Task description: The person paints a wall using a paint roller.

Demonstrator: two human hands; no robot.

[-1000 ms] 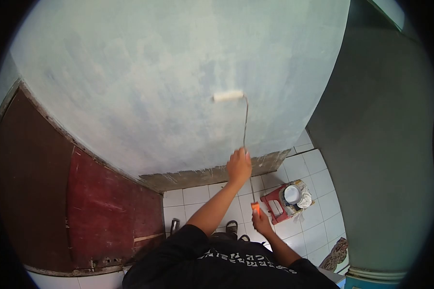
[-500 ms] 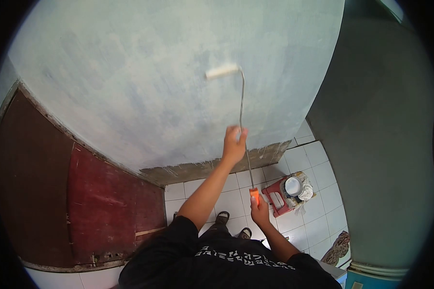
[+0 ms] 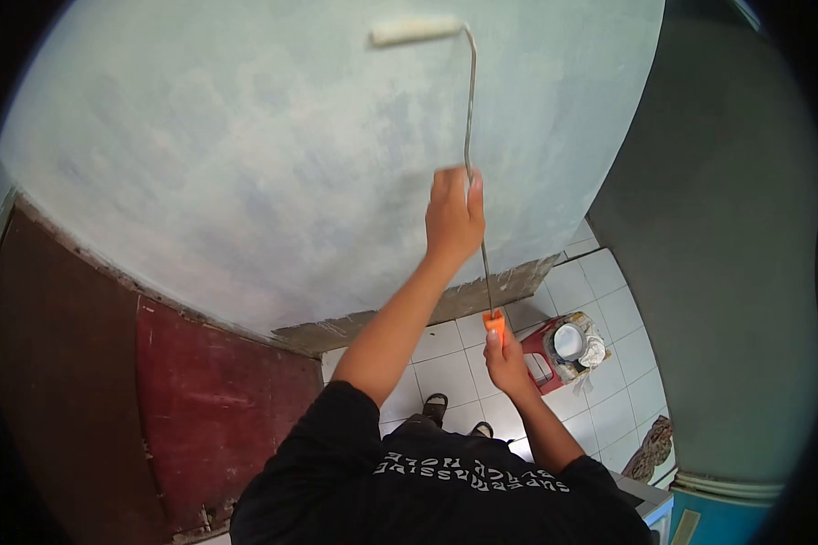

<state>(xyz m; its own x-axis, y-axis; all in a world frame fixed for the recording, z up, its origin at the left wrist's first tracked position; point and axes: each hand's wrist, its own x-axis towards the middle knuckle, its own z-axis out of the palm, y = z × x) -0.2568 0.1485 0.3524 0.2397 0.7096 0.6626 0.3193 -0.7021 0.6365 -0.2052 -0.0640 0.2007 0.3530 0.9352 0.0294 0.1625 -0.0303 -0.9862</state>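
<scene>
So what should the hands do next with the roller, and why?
Probably pull the roller gently down the wall. It is near the top of the picture, and bluish patches show below it. The left hand holds the metal rod and the right hand the orange handle, so both could guide it.

The white-sleeved, orange-handled paint roller [image 3: 416, 31] stands nearly upright along the pale wall [image 3: 245, 136].

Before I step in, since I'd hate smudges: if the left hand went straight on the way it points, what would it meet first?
Most likely the patchy pale-blue wall: the left hand, at the paint roller's rod, points up toward it. The gap is hard to judge from one view.
</scene>
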